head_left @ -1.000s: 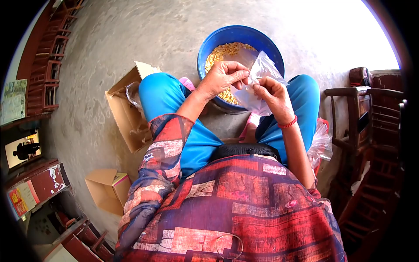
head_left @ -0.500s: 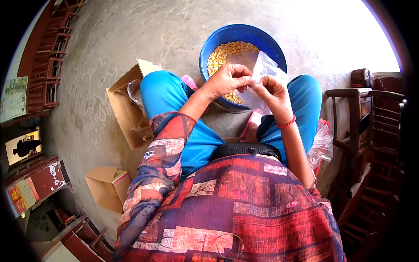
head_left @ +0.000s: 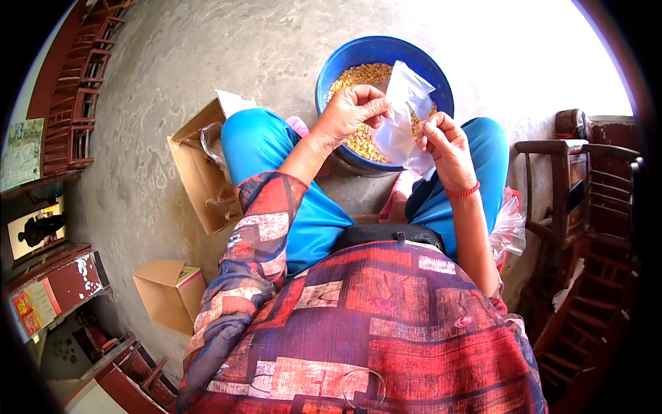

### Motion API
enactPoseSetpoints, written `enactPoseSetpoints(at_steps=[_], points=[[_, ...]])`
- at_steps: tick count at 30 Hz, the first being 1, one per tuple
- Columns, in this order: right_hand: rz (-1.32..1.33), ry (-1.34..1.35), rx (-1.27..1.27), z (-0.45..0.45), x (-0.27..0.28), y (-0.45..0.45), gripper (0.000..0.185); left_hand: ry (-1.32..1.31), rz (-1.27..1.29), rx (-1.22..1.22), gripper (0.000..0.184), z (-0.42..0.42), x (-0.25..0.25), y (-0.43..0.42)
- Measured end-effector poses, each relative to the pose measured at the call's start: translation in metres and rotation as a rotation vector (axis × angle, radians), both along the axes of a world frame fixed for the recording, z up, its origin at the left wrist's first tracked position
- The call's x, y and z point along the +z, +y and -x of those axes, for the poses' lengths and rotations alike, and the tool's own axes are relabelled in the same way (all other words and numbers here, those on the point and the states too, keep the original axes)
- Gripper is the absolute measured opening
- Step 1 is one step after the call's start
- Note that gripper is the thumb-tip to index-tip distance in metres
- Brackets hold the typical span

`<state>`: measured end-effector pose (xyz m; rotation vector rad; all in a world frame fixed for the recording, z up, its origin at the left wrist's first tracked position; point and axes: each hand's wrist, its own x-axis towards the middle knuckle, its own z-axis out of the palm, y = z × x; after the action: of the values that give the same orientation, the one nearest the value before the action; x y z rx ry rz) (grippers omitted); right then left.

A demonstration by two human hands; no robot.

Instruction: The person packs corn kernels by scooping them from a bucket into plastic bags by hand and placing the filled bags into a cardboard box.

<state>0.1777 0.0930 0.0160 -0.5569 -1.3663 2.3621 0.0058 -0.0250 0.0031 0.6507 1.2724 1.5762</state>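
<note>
Over the blue tub (head_left: 441, 72), my left hand (head_left: 352, 114) pinches the edge of a thin clear plastic bag (head_left: 403, 114) between thumb and fingers. The bag hangs flat and looks to have nothing in it. My right hand (head_left: 448, 148), with a red bracelet at the wrist, is just right of the bag. Its thumb and fingers are pinched together; whether a bit of the bag's edge is between them I cannot make out. Yellow corn kernels (head_left: 369, 72) lie in the tub beneath, partly hidden by the bag and my hands.
An open cardboard box (head_left: 196, 183) with clear plastic inside stands left of my knee, and a smaller box (head_left: 165, 297) sits behind it. Clear plastic bags (head_left: 507, 228) hang by my right leg. Wooden chairs (head_left: 576, 186) stand on the right.
My hands have moved apart, the right one going right and slightly down. The plastic bag has turned and now hangs between them.
</note>
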Motion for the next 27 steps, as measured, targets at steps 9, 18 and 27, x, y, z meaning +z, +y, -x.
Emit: enactPoseSetpoints(at_steps=[9,18,27], points=[[-0.199,-0.150,0.248,0.004,0.010,-0.014,0.030,0.018,0.058,0.030,0.015,-0.002,-0.002,0.001],[-0.461,-0.242,0.087,0.006,-0.007,-0.011,0.021,0.052,0.130,-0.056,0.020,-0.005,0.000,0.002],[-0.419,-0.207,0.026,0.008,-0.016,-0.015,0.018,0.065,0.188,-0.268,0.022,-0.010,-0.003,0.003]])
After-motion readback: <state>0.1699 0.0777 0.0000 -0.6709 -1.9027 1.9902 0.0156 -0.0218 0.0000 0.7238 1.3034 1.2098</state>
